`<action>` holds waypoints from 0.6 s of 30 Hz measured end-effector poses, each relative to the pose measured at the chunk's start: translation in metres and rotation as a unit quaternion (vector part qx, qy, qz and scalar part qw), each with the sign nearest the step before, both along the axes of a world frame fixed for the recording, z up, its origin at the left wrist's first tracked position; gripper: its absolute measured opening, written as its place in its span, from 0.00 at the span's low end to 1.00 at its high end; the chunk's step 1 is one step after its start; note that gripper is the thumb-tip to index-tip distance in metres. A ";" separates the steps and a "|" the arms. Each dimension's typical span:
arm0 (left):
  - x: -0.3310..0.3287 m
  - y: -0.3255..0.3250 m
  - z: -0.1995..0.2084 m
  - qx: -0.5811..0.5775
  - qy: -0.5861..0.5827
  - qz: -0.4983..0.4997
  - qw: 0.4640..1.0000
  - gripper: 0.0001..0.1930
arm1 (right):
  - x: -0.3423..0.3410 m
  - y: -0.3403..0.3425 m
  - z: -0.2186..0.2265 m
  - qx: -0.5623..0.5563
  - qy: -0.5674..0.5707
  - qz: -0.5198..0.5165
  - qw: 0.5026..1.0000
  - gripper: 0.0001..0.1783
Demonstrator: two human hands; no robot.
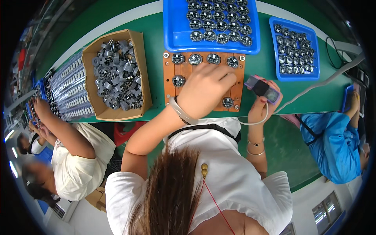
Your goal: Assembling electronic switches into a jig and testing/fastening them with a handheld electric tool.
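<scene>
An orange fixture board point(169, 88) lies at the table's front edge with several round black circuit boards point(178, 80) seated on it. My left hand point(207, 88) is over the middle of the board, back of the hand up and fingers bent down. Its fingertips are hidden, so what they pinch does not show. My right hand point(270, 94), just right of the board, grips a small purple see-through handheld device point(261, 88) with a dark middle. A pale cable point(297, 96) runs from it.
Behind the fixture stands a blue tray point(172, 47) of round circuit boards; a smaller blue tray point(298, 77) of them sits right. A cardboard box point(145, 78) holds grey cylindrical parts with leads. Clear strips point(68, 86) lie farther left. Co-workers sit on both sides.
</scene>
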State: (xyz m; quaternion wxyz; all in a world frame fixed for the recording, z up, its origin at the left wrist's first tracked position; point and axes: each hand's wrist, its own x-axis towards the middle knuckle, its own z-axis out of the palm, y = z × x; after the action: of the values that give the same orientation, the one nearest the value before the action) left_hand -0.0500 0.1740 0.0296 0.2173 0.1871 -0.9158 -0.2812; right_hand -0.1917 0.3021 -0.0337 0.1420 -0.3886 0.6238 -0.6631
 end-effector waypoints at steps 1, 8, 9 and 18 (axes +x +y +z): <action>0.002 -0.002 0.001 0.009 0.004 -0.005 1.000 0.07 | -0.003 0.000 0.011 0.012 0.025 0.046 0.999 0.31; -0.005 0.005 0.002 0.079 0.064 -0.020 0.995 0.13 | -0.013 -0.003 0.030 0.023 0.135 0.175 0.975 0.26; -0.006 0.005 0.003 0.093 0.064 -0.015 0.993 0.14 | -0.013 0.000 0.030 0.062 0.158 0.165 0.972 0.30; -0.010 0.005 -0.019 -0.029 -0.007 0.021 0.999 0.14 | -0.009 0.012 0.008 -0.002 -0.096 -0.029 0.995 0.34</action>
State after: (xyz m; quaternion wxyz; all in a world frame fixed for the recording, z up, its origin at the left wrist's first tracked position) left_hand -0.0597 0.1794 0.0103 0.2224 0.2021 -0.9209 -0.2483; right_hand -0.2008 0.3139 -0.0259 0.1812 -0.3048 0.6167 -0.7029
